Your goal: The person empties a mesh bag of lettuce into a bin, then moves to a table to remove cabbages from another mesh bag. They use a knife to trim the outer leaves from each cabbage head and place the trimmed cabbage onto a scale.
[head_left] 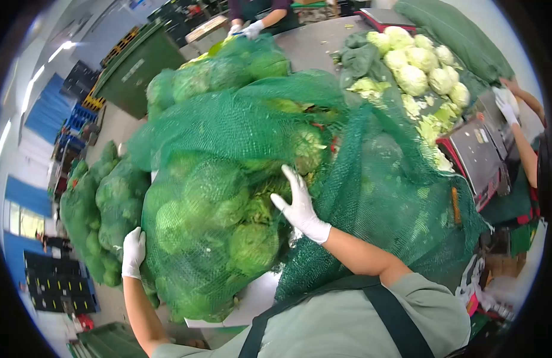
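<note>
In front of me a large green mesh bag (198,203) full of cabbages lies on the table. My left hand (133,253), in a white glove, is at the bag's left side, its fingers closed on the mesh. Over the right part of the same bag is my gloved right hand (303,209), thumb and fingers spread, holding nothing. Loose dark green netting (371,197) spreads to the right of that hand. Near the bag's mouth, a cabbage (309,149) with ragged outer leaves shows beside the folded mesh.
Another net bag of cabbages (222,77) lies behind, and more filled bags (115,209) stand to the left. Pale trimmed cabbages (422,62) are piled at the back right beside a scale (476,155). Two co-workers' gloved hands are at the far side and right. A green bin (139,68) stands back left.
</note>
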The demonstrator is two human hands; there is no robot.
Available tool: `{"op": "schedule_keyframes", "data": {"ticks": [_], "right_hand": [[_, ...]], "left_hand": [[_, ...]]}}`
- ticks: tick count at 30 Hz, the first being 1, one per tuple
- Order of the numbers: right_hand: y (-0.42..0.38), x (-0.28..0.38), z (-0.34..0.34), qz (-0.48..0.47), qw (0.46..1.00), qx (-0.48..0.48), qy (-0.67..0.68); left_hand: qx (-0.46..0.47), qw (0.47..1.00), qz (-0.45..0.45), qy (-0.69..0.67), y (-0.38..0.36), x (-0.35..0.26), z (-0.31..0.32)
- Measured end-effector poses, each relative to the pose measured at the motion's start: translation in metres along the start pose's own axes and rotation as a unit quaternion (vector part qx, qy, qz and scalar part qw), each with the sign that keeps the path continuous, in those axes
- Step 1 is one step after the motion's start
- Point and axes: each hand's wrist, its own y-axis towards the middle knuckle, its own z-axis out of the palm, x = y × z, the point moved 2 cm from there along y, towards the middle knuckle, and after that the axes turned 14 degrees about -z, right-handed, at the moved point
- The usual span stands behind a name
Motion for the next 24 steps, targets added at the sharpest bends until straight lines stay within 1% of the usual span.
{"op": "schedule_keyframes", "data": {"ticks": [1,3,4,5,7,8,10,11,13,14,15,17,19,20,21,22,23,24], "right_hand": [[0.004,0.000,0.002,-0.021,0.999,0.005,0.026],[0.010,0.004,0.020,-0.008,0.994,0.012,0.108],[0.009,0.013,0.031,-0.018,0.993,0.014,0.116],[0.006,0.017,0.043,-0.035,0.994,0.061,0.081],[0.001,0.016,0.059,-0.077,0.985,0.154,0.006],[0.002,0.009,0.066,-0.098,0.983,0.151,0.023],[0.007,0.013,0.082,-0.102,0.974,0.201,0.025],[0.014,0.016,0.089,-0.105,0.967,0.230,0.027],[0.029,0.025,0.114,-0.110,0.957,0.266,0.030],[0.039,0.026,0.130,-0.122,0.951,0.282,0.030],[0.051,0.027,0.147,-0.130,0.946,0.295,0.030],[0.090,0.045,0.172,-0.103,0.917,0.384,0.031],[0.126,0.058,0.200,-0.076,0.891,0.439,0.085],[0.136,0.070,0.209,-0.041,0.892,0.430,0.132],[0.147,0.082,0.220,-0.010,0.892,0.415,0.180],[0.152,0.081,0.243,-0.021,0.883,0.394,0.255],[0.151,0.074,0.269,-0.034,0.867,0.370,0.331],[0.145,0.072,0.290,-0.016,0.857,0.362,0.367]], "left_hand": [[-0.025,0.999,-0.016,-0.012,-0.023,0.005,-0.006],[-0.079,0.995,-0.055,-0.033,-0.079,0.015,-0.014],[-0.051,0.993,-0.105,-0.030,-0.105,0.017,-0.019],[-0.037,0.989,-0.144,-0.021,-0.130,0.017,-0.025],[-0.132,0.971,-0.173,-0.101,-0.186,0.051,-0.016],[-0.103,0.960,-0.217,-0.141,-0.201,0.060,-0.013],[-0.033,0.930,-0.293,-0.221,-0.233,0.051,-0.027],[-0.027,0.918,-0.341,-0.200,-0.242,0.053,-0.026],[-0.014,0.872,-0.346,-0.346,-0.255,0.087,-0.008],[-0.010,0.876,-0.354,-0.328,-0.261,0.096,-0.004],[-0.005,0.881,-0.360,-0.308,-0.259,0.089,-0.010],[0.002,0.896,-0.351,-0.273,-0.246,0.089,-0.009],[0.008,0.913,-0.330,-0.241,-0.241,0.093,0.001],[0.020,0.928,-0.320,-0.188,-0.234,0.084,-0.001],[0.065,0.938,-0.310,-0.140,-0.225,0.051,-0.019],[-0.010,0.960,-0.241,-0.145,-0.230,0.043,-0.016],[0.062,0.953,-0.254,-0.154,-0.222,0.012,-0.036],[0.056,0.958,-0.240,-0.148,-0.225,0.010,-0.037]]}}
